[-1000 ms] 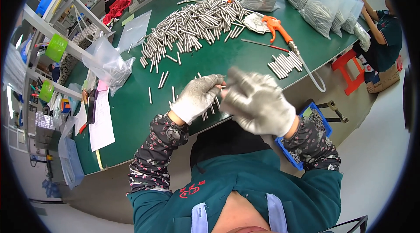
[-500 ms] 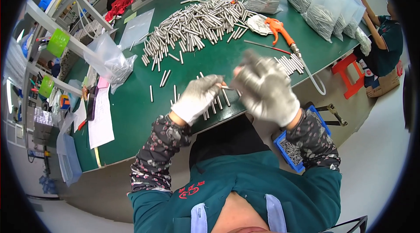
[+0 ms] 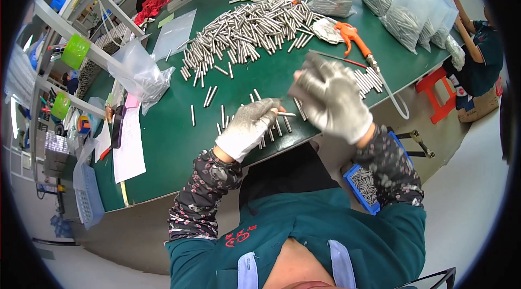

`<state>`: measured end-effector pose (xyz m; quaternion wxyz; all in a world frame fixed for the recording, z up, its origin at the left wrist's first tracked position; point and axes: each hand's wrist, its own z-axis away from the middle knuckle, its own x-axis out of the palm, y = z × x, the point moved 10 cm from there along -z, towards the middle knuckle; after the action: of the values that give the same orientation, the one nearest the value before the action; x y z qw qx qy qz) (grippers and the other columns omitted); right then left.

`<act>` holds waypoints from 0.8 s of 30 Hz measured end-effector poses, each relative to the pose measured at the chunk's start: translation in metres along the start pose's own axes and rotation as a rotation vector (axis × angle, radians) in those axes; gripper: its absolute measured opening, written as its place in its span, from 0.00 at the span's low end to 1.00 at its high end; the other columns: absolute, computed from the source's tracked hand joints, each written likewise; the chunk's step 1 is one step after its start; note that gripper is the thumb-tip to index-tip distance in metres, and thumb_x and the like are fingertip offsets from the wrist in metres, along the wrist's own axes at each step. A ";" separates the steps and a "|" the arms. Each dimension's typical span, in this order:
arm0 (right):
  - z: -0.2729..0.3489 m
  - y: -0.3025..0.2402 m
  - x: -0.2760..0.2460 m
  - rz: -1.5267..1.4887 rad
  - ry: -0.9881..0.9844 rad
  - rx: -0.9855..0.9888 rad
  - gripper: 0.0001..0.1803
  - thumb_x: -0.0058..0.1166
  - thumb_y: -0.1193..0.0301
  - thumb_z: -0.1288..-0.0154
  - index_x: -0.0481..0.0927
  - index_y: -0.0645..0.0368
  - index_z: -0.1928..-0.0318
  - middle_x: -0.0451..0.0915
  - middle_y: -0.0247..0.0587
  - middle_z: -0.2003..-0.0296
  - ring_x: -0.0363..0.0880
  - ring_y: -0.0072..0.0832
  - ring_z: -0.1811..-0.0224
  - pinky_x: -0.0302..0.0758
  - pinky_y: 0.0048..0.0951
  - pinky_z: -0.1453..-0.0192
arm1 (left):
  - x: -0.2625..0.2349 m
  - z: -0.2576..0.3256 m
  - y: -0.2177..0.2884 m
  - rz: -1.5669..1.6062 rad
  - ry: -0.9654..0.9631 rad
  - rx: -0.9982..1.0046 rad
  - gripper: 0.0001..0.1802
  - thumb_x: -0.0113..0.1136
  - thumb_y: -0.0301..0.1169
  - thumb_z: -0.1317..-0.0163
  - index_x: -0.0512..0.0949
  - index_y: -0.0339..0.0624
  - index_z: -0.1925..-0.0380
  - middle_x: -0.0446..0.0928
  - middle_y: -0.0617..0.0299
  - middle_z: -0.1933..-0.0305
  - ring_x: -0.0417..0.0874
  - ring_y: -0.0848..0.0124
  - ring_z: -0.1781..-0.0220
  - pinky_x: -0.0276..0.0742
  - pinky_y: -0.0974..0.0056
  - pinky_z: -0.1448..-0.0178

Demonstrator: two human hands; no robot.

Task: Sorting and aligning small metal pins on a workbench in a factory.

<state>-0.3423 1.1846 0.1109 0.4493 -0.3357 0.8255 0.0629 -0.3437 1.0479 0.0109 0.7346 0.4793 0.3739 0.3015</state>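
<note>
Pinching one short metal rod (image 3: 286, 114) at its end, the left hand (image 3: 247, 128) was on the near side of the big pile of rods (image 3: 247, 31), in the view from the head. Its thumb and fingers were closed on this rod, which pointed toward the right, well apart from the pile. The right hand (image 3: 336, 102) was also nearer to the wearer than the pile, and more to the right of it. Its fingers were blurred and looked partly bent; I cannot tell whether they grasped something. Both hands wore grey and white gloves.

The pile was lying on the green table (image 3: 282, 75). On its near side, some loose rods (image 3: 279, 128) were spread below and around the left hand, some of them partly hidden by it. To the right of the pile, just beside it, there was a white cloth (image 3: 327, 30), and next came an orange air gun (image 3: 353, 39) with a pale hose. A thin tool with a red end (image 3: 347, 61) was nearer to the wearer than this cloth. A row of rods (image 3: 369, 80) lay farther right from the pile, partly behind the right hand. To the left of the pile stood a clear plastic bag (image 3: 140, 75), and below it was a white paper (image 3: 129, 145).
</note>
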 end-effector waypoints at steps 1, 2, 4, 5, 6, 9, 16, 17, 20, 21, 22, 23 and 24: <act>0.003 -0.028 0.001 -0.142 -0.017 -0.166 0.22 0.59 0.63 0.49 0.79 0.54 0.51 0.72 0.53 0.47 0.76 0.47 0.52 0.71 0.42 0.51 | -0.012 0.000 0.010 -0.050 0.128 0.137 0.21 0.51 0.38 0.32 0.74 0.32 0.48 0.79 0.54 0.59 0.78 0.70 0.58 0.74 0.67 0.53; 0.009 -0.052 0.000 -0.283 -0.035 -0.333 0.23 0.59 0.63 0.50 0.79 0.53 0.51 0.73 0.53 0.47 0.76 0.47 0.53 0.71 0.43 0.52 | -0.023 0.005 0.021 -0.101 0.257 0.274 0.20 0.50 0.37 0.32 0.74 0.32 0.48 0.78 0.57 0.62 0.77 0.72 0.61 0.74 0.69 0.56; 0.003 -0.038 0.006 -0.308 -0.047 -0.249 0.23 0.59 0.64 0.50 0.79 0.53 0.51 0.73 0.52 0.47 0.75 0.45 0.53 0.70 0.44 0.52 | -0.018 0.009 0.011 0.011 0.248 0.205 0.17 0.50 0.36 0.32 0.76 0.33 0.53 0.73 0.65 0.71 0.72 0.78 0.70 0.69 0.72 0.64; -0.007 -0.012 0.014 -0.171 -0.027 -0.138 0.22 0.59 0.64 0.50 0.79 0.54 0.51 0.74 0.51 0.48 0.75 0.45 0.52 0.70 0.44 0.52 | -0.011 0.009 0.007 0.142 0.175 0.133 0.16 0.50 0.37 0.32 0.76 0.35 0.54 0.70 0.69 0.73 0.67 0.82 0.73 0.62 0.75 0.68; -0.014 0.015 0.021 -0.035 -0.007 -0.028 0.21 0.58 0.64 0.49 0.79 0.54 0.52 0.74 0.50 0.48 0.75 0.44 0.52 0.70 0.44 0.51 | -0.003 0.010 0.004 0.273 0.102 0.060 0.15 0.50 0.37 0.32 0.77 0.37 0.55 0.67 0.74 0.74 0.63 0.85 0.76 0.55 0.79 0.73; -0.016 0.045 0.045 0.053 -0.076 0.063 0.25 0.58 0.60 0.50 0.78 0.55 0.51 0.71 0.50 0.45 0.73 0.43 0.48 0.70 0.45 0.49 | -0.019 0.010 0.004 0.367 0.263 0.075 0.15 0.51 0.38 0.31 0.76 0.38 0.54 0.68 0.72 0.75 0.61 0.85 0.80 0.53 0.78 0.77; -0.019 0.026 0.041 0.235 0.066 -0.046 0.24 0.61 0.58 0.48 0.78 0.55 0.51 0.70 0.48 0.43 0.70 0.44 0.43 0.64 0.48 0.38 | -0.023 0.004 -0.015 0.831 0.248 0.153 0.14 0.49 0.33 0.32 0.73 0.37 0.51 0.76 0.67 0.71 0.70 0.81 0.77 0.62 0.77 0.77; -0.019 0.022 0.038 0.127 0.075 -0.025 0.22 0.60 0.60 0.47 0.78 0.55 0.52 0.73 0.46 0.45 0.71 0.43 0.44 0.64 0.47 0.39 | -0.020 0.003 -0.017 0.892 0.199 0.149 0.15 0.49 0.32 0.32 0.71 0.37 0.49 0.77 0.65 0.68 0.72 0.81 0.76 0.64 0.77 0.76; -0.021 0.001 0.031 -0.192 -0.027 0.026 0.13 0.57 0.65 0.42 0.81 0.55 0.57 0.82 0.41 0.66 0.79 0.39 0.57 0.71 0.40 0.49 | -0.010 -0.001 -0.022 1.035 0.150 0.118 0.15 0.51 0.32 0.32 0.72 0.37 0.49 0.77 0.63 0.65 0.75 0.78 0.73 0.68 0.75 0.73; -0.018 0.002 0.040 -0.384 -0.036 0.069 0.12 0.57 0.66 0.40 0.81 0.58 0.58 0.81 0.43 0.64 0.79 0.38 0.58 0.72 0.36 0.51 | -0.008 -0.002 -0.022 1.057 0.124 0.124 0.15 0.51 0.32 0.32 0.71 0.38 0.48 0.78 0.63 0.65 0.77 0.77 0.71 0.70 0.75 0.71; -0.016 0.003 0.048 -0.576 -0.044 0.114 0.11 0.58 0.68 0.39 0.82 0.60 0.59 0.81 0.46 0.62 0.80 0.38 0.59 0.74 0.32 0.53 | -0.005 -0.003 -0.022 1.060 0.121 0.122 0.15 0.51 0.32 0.32 0.71 0.38 0.48 0.78 0.63 0.65 0.77 0.77 0.71 0.70 0.75 0.71; -0.013 0.007 0.054 -0.732 -0.052 0.198 0.12 0.57 0.67 0.37 0.81 0.63 0.59 0.81 0.44 0.63 0.80 0.32 0.59 0.74 0.29 0.52 | -0.004 -0.004 -0.020 1.062 0.124 0.131 0.16 0.50 0.32 0.31 0.70 0.38 0.47 0.78 0.62 0.65 0.77 0.77 0.71 0.71 0.75 0.71; -0.014 0.006 0.056 -0.730 -0.058 0.202 0.12 0.57 0.67 0.37 0.81 0.63 0.59 0.81 0.44 0.63 0.80 0.32 0.59 0.74 0.29 0.52 | -0.002 -0.004 -0.019 1.065 0.127 0.139 0.16 0.50 0.32 0.31 0.70 0.38 0.47 0.78 0.62 0.65 0.77 0.76 0.71 0.72 0.74 0.71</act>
<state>-0.3763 1.1557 0.0743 0.4961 -0.5601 0.6404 -0.1735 -0.3465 1.0418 -0.0073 0.4227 0.6308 0.1420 0.6350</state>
